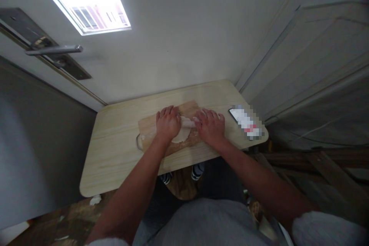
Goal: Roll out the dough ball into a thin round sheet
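Note:
On a wooden cutting board (pixel 147 125) lies a thin, pale sheet of dough (pixel 182 135). Across its far part runs a whitish cylinder that looks like a rolling pin (pixel 188 122), perhaps with dough around it. My left hand (pixel 168 123) is closed over the cylinder's left part, fingers curled forward and down. Over its right part my right hand (pixel 211 126) is closed in the same way, with whitish flour or dough about the fingers. Both hands hide the ends of the cylinder. A dusting of flour shows on the board near the dough.
The board rests on a small light-wood table (pixel 115 142) against a white door with a metal handle (pixel 54 50). A phone (pixel 243 121), partly blurred out, lies at the table's right end. A metal loop (pixel 138 142) sticks out from the board's left side.

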{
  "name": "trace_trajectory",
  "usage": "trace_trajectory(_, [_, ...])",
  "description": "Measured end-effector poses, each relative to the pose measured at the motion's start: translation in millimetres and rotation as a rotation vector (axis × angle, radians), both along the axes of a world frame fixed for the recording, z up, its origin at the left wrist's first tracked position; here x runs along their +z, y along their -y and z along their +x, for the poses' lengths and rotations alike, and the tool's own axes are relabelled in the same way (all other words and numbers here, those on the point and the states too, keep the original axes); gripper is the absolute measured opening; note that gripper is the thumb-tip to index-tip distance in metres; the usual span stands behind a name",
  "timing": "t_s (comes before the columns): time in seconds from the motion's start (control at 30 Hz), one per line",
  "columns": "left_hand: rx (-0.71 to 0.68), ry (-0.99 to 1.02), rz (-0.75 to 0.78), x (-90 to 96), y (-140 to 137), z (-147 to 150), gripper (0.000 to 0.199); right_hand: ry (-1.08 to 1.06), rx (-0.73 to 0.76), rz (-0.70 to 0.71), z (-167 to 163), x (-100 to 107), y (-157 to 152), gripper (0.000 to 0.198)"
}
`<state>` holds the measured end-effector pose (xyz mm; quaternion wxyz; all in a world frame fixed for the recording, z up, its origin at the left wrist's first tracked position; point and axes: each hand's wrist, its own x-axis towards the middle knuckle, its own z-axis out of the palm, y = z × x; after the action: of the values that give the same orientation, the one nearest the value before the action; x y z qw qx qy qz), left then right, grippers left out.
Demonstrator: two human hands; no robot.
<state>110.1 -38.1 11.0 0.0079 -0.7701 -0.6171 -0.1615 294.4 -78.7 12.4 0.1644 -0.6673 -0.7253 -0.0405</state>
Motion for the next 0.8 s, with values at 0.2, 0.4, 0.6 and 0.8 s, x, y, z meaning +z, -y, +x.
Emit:
trace_trajectory(0.2, [0.002,0.01,-0.029,2.1,-7,0,0.041,0.004,0.004,-0.026,-1,3,-10,0.046])
trace_trajectory(0.4, [0.018,0.012,-0.096,4.9,-14,1,0.042,0.029,-0.007,-0.051,0,-1,-21,0.047])
trace_trajectory(0.6, [0.049,-0.016,-0.153,7.0,-23,2,0.044,0.056,-0.002,-0.088,1,2,-34,0.048])
trace_trajectory(0.8, [0.068,-0.016,-0.166,8.1,-31,3,0.043,0.06,0.007,-0.094,2,4,-45,0.048])
